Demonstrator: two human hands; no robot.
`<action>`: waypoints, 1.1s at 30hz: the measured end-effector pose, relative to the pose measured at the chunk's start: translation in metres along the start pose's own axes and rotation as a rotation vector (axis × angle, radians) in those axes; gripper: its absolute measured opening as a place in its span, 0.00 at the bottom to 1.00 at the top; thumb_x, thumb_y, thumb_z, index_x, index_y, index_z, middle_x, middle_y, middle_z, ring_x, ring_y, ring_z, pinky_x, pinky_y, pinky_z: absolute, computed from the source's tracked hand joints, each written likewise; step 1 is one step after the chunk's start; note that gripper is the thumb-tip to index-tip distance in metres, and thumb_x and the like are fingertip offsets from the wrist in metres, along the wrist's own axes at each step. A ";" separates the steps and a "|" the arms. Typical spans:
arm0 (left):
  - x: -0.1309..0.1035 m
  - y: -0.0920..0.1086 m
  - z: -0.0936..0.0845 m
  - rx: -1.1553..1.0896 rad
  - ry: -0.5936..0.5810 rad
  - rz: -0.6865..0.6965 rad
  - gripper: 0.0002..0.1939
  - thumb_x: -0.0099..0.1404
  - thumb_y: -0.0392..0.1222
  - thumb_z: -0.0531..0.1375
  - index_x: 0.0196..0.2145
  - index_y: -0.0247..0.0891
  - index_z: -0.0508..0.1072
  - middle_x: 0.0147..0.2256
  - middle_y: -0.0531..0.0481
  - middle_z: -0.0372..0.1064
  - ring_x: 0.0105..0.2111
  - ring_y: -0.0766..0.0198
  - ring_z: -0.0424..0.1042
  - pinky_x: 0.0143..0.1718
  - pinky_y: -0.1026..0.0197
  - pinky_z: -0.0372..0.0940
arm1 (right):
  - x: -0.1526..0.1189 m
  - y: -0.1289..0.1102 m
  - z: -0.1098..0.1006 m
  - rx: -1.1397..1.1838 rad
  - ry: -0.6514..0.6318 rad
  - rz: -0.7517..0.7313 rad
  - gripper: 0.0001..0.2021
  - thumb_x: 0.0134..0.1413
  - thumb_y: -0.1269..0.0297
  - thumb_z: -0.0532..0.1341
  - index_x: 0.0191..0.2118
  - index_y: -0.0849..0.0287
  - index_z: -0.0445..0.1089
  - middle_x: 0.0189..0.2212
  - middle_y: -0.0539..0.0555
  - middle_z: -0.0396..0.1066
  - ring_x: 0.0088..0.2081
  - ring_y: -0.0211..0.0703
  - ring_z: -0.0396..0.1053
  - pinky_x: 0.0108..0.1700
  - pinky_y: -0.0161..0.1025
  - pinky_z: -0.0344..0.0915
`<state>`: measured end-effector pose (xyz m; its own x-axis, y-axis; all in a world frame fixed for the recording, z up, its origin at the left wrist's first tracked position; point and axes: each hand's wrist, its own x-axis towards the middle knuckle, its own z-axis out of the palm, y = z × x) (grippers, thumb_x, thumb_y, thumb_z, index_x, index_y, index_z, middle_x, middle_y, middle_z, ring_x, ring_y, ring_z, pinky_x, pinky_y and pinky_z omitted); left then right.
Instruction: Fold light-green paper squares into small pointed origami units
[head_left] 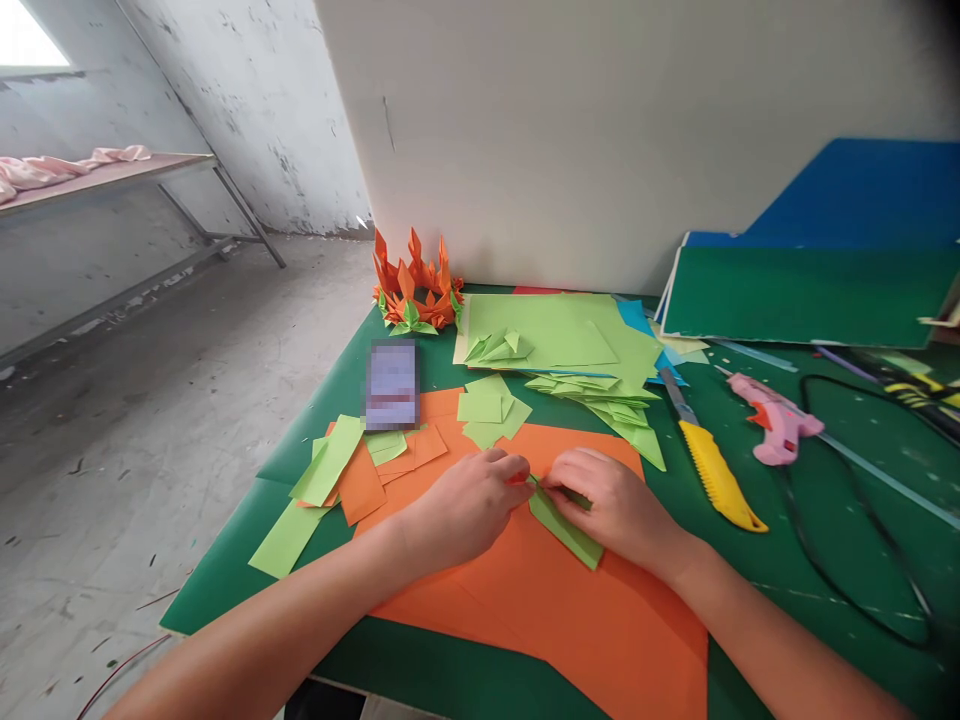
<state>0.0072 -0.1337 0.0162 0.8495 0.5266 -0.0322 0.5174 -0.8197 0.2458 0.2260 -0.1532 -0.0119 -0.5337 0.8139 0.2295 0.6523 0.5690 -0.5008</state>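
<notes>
Both hands meet over a large orange sheet [517, 590]. My left hand [476, 505] is closed, its fingertips pinching the upper left end of a folded green paper piece [566, 532]. My right hand [611, 505] is closed on the same piece, thumb and index finger near that end. The piece slants down to the right beneath my right hand, and its pinched tip is partly hidden by the fingers. Small green squares [484, 408] lie just beyond the hands on the orange sheet.
An orange and green folded-paper crown [416, 290] stands at the back left, behind a phone [391, 385]. Green sheets [555, 325] lie at the back. To the right are a yellow-handled knife [716, 470], a pink glue gun [776, 415] and its black cable [817, 560].
</notes>
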 end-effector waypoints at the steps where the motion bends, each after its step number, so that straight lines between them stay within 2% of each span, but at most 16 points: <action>1: 0.000 0.000 0.000 -0.002 -0.004 -0.001 0.18 0.66 0.28 0.50 0.47 0.38 0.72 0.44 0.44 0.67 0.39 0.58 0.67 0.39 0.57 0.64 | 0.000 0.000 0.000 -0.004 -0.004 -0.003 0.09 0.62 0.72 0.53 0.33 0.57 0.67 0.30 0.54 0.69 0.34 0.46 0.66 0.35 0.41 0.63; 14: 0.001 0.003 -0.004 0.016 -0.044 -0.010 0.17 0.66 0.28 0.50 0.47 0.38 0.72 0.43 0.45 0.66 0.40 0.57 0.65 0.40 0.57 0.64 | 0.002 0.001 -0.003 -0.019 -0.029 -0.057 0.10 0.62 0.74 0.53 0.31 0.59 0.67 0.29 0.53 0.68 0.33 0.43 0.64 0.34 0.39 0.62; 19: 0.000 0.004 -0.005 0.028 -0.010 0.024 0.16 0.66 0.28 0.49 0.46 0.37 0.72 0.48 0.45 0.65 0.40 0.58 0.65 0.40 0.57 0.63 | 0.002 0.003 -0.002 -0.023 -0.028 -0.052 0.09 0.62 0.74 0.54 0.31 0.59 0.67 0.28 0.53 0.67 0.34 0.43 0.64 0.34 0.38 0.61; 23: 0.000 0.004 -0.005 0.031 -0.031 0.020 0.17 0.65 0.28 0.50 0.46 0.38 0.72 0.44 0.46 0.67 0.40 0.58 0.65 0.39 0.57 0.63 | 0.002 0.005 -0.001 -0.040 -0.024 -0.057 0.10 0.62 0.74 0.54 0.31 0.59 0.68 0.28 0.53 0.67 0.33 0.43 0.64 0.33 0.38 0.60; 33: 0.002 0.005 -0.008 0.034 -0.066 -0.010 0.17 0.65 0.28 0.50 0.48 0.39 0.71 0.45 0.45 0.68 0.41 0.57 0.66 0.40 0.57 0.63 | 0.003 0.006 -0.002 -0.037 -0.042 -0.075 0.10 0.62 0.74 0.54 0.30 0.59 0.67 0.28 0.53 0.67 0.33 0.43 0.64 0.33 0.38 0.60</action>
<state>0.0104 -0.1348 0.0246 0.8487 0.5196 -0.0989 0.5281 -0.8222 0.2124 0.2297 -0.1475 -0.0124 -0.6031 0.7640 0.2296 0.6289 0.6324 -0.4523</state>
